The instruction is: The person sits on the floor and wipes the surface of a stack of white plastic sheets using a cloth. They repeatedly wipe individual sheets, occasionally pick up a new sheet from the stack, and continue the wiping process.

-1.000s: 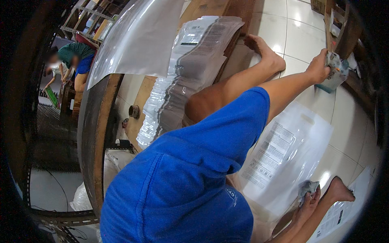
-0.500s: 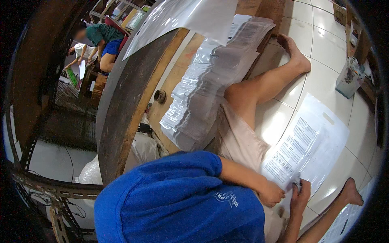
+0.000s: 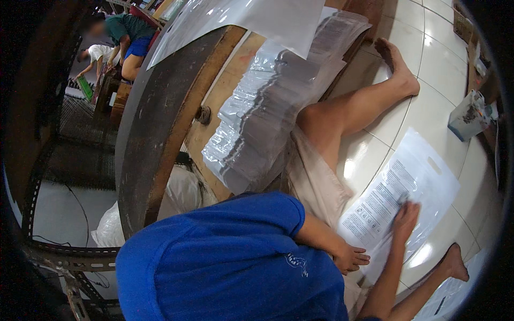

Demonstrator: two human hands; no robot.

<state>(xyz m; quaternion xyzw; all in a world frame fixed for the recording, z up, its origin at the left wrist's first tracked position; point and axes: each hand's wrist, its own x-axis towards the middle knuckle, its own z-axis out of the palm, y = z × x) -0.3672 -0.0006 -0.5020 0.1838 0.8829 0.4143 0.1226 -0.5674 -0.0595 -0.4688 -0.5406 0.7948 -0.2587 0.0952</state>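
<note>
A white printed plastic bag (image 3: 369,211) with a cut-out handle lies flat on the tiled floor between my bare legs. My right hand (image 3: 407,218) presses a small grey crumpled wad, which looks like a cloth (image 3: 402,198), onto the bag's printed face. Its fingers are closed round the wad and partly blurred. Beside the bag's near edge, my left hand (image 3: 351,259) rests palm down with its fingers stretched out, holding nothing. My blue sleeve and pale shorts border the bag on the near side.
A long pile of clear plastic bags (image 3: 262,112) lies on a wooden board to my left. A white sheet (image 3: 241,21) covers part of a dark curved tabletop (image 3: 160,117). A stained container (image 3: 471,115) stands far right. Two people work in the upper left.
My right hand has moved up the bag, away from my body, with the wad. My left hand's curled fingers have straightened. The whole view has shifted slightly.
</note>
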